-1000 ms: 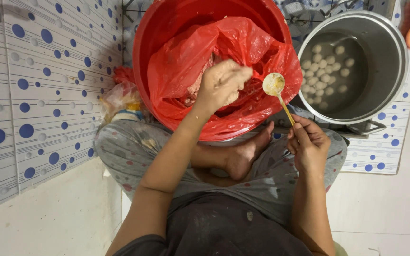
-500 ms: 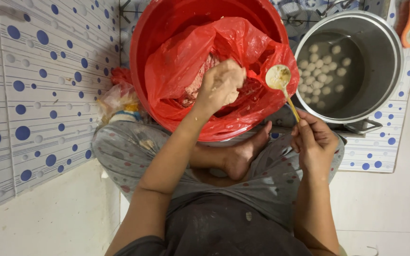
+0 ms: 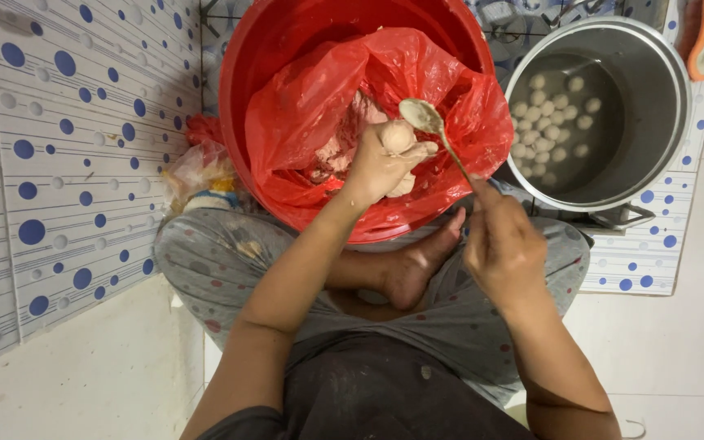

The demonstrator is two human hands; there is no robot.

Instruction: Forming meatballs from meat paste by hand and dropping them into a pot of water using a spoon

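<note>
The tub (image 3: 254, 73) is hard red plastic, smooth and a little glossy on its rim. Inside it lies a thin red plastic bag (image 3: 311, 106), crinkled and shiny where light catches the folds. The paste (image 3: 398, 137) squeezed from the left hand (image 3: 376, 167) looks pale, wet and soft. The spoon (image 3: 425, 118) in the right hand (image 3: 503, 248) is metal, smeared dull. The pot (image 3: 653, 98) is brushed steel with a matt sheen. The wall tiles (image 3: 59, 147) are glazed and glossy; the trousers (image 3: 213, 261) are soft matt cloth.
</note>
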